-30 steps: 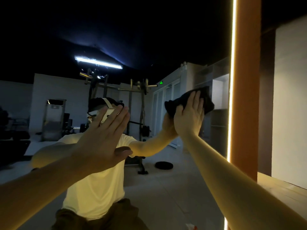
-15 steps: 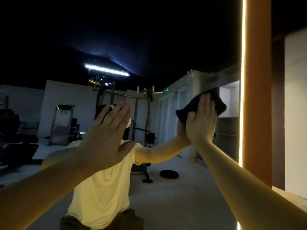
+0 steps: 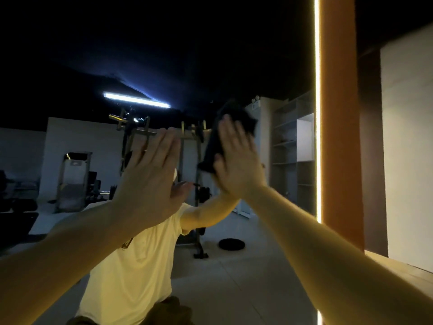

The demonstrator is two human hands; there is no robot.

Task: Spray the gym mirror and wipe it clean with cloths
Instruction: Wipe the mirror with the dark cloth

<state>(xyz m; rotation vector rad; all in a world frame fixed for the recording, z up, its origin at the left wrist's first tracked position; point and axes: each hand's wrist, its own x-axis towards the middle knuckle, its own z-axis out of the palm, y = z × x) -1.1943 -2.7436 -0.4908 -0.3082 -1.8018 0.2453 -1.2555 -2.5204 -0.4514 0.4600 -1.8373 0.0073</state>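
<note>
Pressing rather than pinching, the right hand [image 3: 236, 160] holds a dark cloth [image 3: 236, 118] flat against the gym mirror [image 3: 234, 285]. Its fingers are straight and together, and the cloth is trapped between palm and glass. Loose cloth shows above the fingertips and down the thumb side. The left hand [image 3: 150, 174] is also spread flat with nothing in it, apparently braced on the glass just left of the cloth. What has changed over the last second is the cloth's place. It was working near the lit LED strip [image 3: 317, 113] that marks the mirror's right edge beside the orange panel [image 3: 339, 137]. It now sits further from that strip and nearer the left hand, so the gap between the two hands has narrowed. The cloth has also bunched differently, trailing down beside the hand where it earlier lay across the fingertips. That reads as a wiping stroke travelling left from the edge at about head height, so the wiping stage seems to be under way. No spray bottle is in view. The dim light gives no way to tell whether the swept glass is free of streaks or how much of the mirror is left.
</note>
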